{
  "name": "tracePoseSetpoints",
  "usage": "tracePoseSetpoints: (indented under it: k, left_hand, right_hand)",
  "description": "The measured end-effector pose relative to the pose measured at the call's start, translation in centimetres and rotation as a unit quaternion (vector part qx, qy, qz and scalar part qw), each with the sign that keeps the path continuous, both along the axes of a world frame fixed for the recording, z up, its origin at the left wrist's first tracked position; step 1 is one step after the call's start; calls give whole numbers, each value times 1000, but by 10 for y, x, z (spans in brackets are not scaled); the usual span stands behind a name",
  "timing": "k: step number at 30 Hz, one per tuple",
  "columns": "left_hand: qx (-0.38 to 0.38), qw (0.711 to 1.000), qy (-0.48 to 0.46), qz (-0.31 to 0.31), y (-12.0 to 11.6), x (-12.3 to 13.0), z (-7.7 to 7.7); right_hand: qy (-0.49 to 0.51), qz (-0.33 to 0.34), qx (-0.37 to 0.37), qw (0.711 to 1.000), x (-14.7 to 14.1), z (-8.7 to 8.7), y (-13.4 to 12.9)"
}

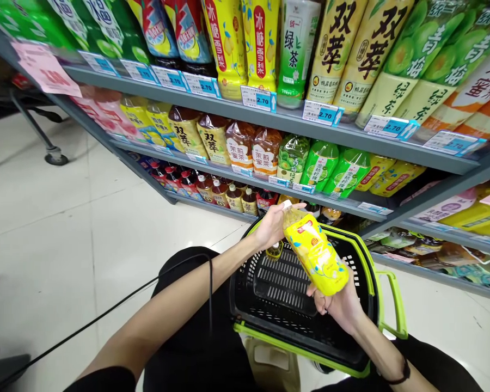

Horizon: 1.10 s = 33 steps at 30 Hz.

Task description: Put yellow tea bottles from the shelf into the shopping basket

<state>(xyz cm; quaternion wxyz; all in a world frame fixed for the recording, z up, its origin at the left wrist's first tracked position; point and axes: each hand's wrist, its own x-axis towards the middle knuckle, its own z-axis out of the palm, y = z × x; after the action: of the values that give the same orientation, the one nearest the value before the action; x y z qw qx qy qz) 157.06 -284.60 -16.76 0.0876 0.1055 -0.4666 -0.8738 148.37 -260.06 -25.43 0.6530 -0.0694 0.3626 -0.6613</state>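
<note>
- We hold the yellow bottle tilted over the shopping basket, its capped end toward the shelf unit.
- Our left hand is closed around the neck, fingers beside the white cap; our right hand grips the base from below.
- The bottle is smooth, glossy plastic, clear near the neck, with a bright printed sleeve around its rounded body.
- The basket is black plastic, pierced with rows of slots, and edged by a lime-green rim; a matching handle sticks out on the right.
- Inside, near the far wall, we see a small bottle with yellowish contents.
- The grey shelf unit carries rows of shiny bottles, with blue-and-white price tags along its straight front edges and a pink paper sign at the upper left.
- The basket's far rim sits close to the lower shelves, while its near edge lies between our black-clad legs.
- Below our hands the basket's hollow gives open room; wider space lies left, over glossy, pale floor tiles.
- A thin black cable crosses that side, over our left leg and forearm.
</note>
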Motion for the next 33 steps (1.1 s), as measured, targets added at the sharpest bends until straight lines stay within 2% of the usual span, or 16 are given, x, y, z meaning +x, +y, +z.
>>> tracePoseSetpoints:
  k: [3, 6, 8, 10, 12, 14, 16, 18, 19, 21, 23, 24, 27, 29, 31, 33]
  left_hand:
    - [21, 1000, -17, 1, -5, 0, 2]
    - [42, 999, -9, 14, -6, -1, 4]
    - [43, 999, 4, 17, -5, -1, 4]
    - [37, 999, 11, 8, -3, -1, 1]
    - [28, 1000, 9, 2, -2, -1, -3]
    - [22, 1000, 0, -3, -2, -2, -6]
    - [8, 1000, -12, -17, -3, -2, -7]
    - [-16, 999, -24, -39, -5, -1, -5]
    - [-31, 998, -31, -53, -6, 0, -3]
    - [-67, 992, -57, -89, -8, 1, -2]
    - [-105, 983, -107, -105, -7, 0, -3]
    - [-121, 978, -142, -94, -6, -2, -6]
    - [-138, 959, -248, -21, -3, -9, -22]
    - [-128, 946, -298, -17, -3, -12, -35]
    - [-115, 938, -326, -38, -6, -14, -48]
    - [-109, 932, -343, -46, -8, -13, -57]
  right_hand:
    - [143, -87, 10, 986, -2, 5, 1]
    - [343, -159, 9, 926, -3, 5, 2]
    - [491, -165, 11, 856, -3, 7, 4]
    - [635, -178, 11, 752, -6, 8, 6]
    - [738, -209, -4, 641, -12, 8, 9]
    - [797, -226, -28, 560, -21, 5, 11]
    - [830, -227, -44, 508, -29, 2, 14]
    - [847, -215, -39, 485, -35, -1, 15]
    - [850, -205, -28, 485, -37, -3, 15]
    - [841, -170, 12, 514, -38, -5, 13]
    - [813, -127, 50, 567, -39, -7, 7]
    - [792, -104, 60, 598, -39, -9, 4]
    - [721, -33, 57, 690, -43, -13, -8]
    - [671, 17, 64, 738, -45, -17, -15]
    - [631, 64, 82, 769, -46, -21, -18]
    - [606, 106, 92, 783, -47, -25, -19]
